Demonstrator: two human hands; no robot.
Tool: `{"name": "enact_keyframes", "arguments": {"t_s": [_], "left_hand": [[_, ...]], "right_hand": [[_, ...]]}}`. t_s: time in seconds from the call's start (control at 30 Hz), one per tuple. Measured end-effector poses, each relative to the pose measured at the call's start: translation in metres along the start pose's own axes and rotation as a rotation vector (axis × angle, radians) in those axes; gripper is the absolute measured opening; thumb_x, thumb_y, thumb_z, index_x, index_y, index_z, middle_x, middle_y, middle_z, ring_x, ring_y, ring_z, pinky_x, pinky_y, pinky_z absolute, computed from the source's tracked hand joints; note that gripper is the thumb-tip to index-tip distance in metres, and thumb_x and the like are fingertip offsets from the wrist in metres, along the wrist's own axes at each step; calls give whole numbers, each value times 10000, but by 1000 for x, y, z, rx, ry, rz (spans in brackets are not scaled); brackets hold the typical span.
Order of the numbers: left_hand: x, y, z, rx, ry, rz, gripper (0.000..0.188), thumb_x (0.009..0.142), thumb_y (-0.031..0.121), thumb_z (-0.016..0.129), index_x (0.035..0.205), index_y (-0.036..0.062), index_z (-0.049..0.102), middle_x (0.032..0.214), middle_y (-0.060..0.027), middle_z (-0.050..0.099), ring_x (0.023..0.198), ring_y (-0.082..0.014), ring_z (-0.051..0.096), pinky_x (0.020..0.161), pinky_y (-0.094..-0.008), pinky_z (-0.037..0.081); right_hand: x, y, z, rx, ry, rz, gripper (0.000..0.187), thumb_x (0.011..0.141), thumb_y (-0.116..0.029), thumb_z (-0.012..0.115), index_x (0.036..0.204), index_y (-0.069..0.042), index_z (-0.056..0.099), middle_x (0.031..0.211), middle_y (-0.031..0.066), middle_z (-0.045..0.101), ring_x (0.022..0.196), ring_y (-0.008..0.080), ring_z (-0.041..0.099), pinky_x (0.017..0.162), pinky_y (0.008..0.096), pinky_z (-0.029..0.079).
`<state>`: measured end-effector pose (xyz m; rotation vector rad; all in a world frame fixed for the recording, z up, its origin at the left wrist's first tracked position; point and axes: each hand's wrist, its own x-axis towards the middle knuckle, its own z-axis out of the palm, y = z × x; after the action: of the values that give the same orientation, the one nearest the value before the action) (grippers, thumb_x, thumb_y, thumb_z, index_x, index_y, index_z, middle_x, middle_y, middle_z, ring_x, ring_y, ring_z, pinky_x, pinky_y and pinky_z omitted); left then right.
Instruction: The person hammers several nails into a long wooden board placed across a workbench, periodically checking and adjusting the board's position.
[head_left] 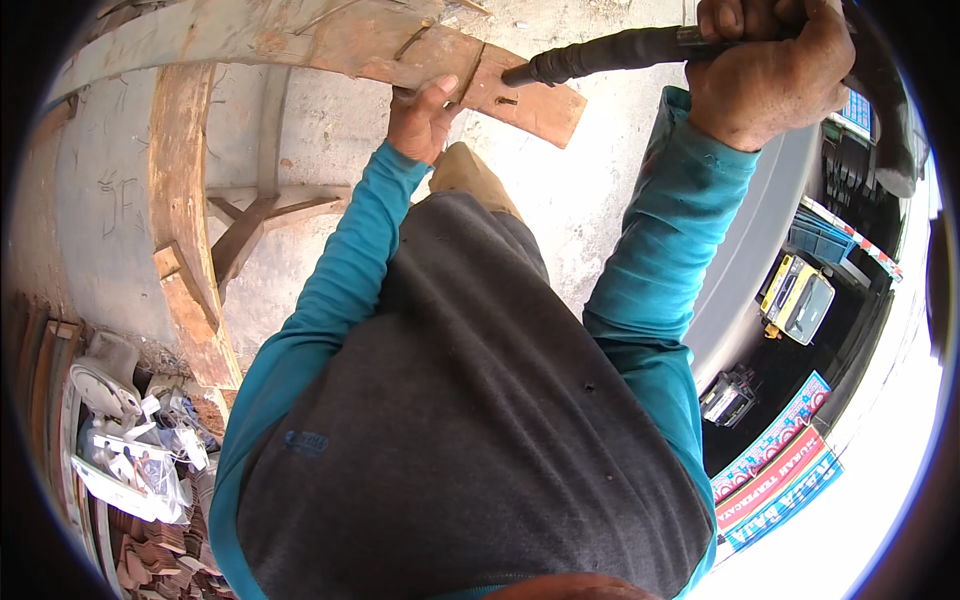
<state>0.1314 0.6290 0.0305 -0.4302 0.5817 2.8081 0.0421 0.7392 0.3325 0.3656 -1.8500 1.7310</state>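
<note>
Dark shirt [480,400] lies nearest, with a small blue print [306,443] on the chest that I cannot read with certainty. My right hand [770,75] is closed round the black tool [610,57], its blunt end over the plank [350,40]; whether the two touch, I cannot tell. My left hand [422,125] is closed on the plank's near edge, thumb up, fingers partly hidden. Plank location: ahead of me, running off to the left. Progress, in my judgement: partial. A seam [472,75] crosses it, and the end piece [550,108] appears to be in position. On that shows a dark stub [507,100], possibly a nail; whether it is fully in, or fixing remains, I cannot confirm. Beyond, on the left, is a board [180,150]; scrawled marks [120,200] show on the grey wall [85,160]. Further off: a yellow truck [797,298], no maker legible, and a red banner [775,475] carrying large lettering.
</note>
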Motion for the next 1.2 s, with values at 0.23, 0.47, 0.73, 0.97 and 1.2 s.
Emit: {"name": "enact_keyframes", "arguments": {"t_s": [0.23, 0.47, 0.73, 0.97, 1.2], "left_hand": [[0, -2, 7, 50, 26, 31, 590, 869, 155, 698, 1398, 87, 448, 1298, -84, 580, 1228, -253, 572, 1063, -463, 474], [-6, 7, 4, 70, 15, 87, 636, 846, 139, 729, 1406, 116, 429, 1339, -91, 553, 1214, -270, 575, 1057, -514, 474], [-9, 5, 4, 139, 73, 105, 636, 857, 228, 761, 1403, 127, 452, 1339, -56, 561, 1239, -251, 551, 1040, -487, 469], [7, 3, -1, 233, 78, 10, 683, 853, 294, 778, 1414, 91, 446, 1365, -88, 552, 1239, -282, 564, 1054, -493, 472], [-9, 22, 7, 356, 84, 8, 806, 834, 340, 810, 1464, 105, 368, 1411, -107, 501, 1288, -305, 512, 1087, -501, 443]], "right_hand": [[38, 44, -2, -90, 107, 175, 375, 936, -303, 613, 647, -138, 440, 516, -24, 374, 399, 117, 374, 391, 290, 313], [4, -37, 6, 165, -105, 98, 303, 980, -306, 619, 766, -126, 502, 547, -32, 401, 402, 100, 351, 387, 270, 300], [-45, -95, -60, -177, 300, 98, 354, 1016, -310, 553, 763, -68, 497, 570, 23, 435, 498, 138, 456, 484, 305, 389], [-104, 32, -85, -311, 24, 359, 420, 951, -399, 696, 825, -27, 549, 632, 38, 577, 584, 113, 590, 536, 279, 484], [-147, 2, -102, -473, -67, 532, 376, 971, -365, 651, 869, -19, 544, 597, 13, 512, 491, 113, 502, 463, 299, 432]]}}
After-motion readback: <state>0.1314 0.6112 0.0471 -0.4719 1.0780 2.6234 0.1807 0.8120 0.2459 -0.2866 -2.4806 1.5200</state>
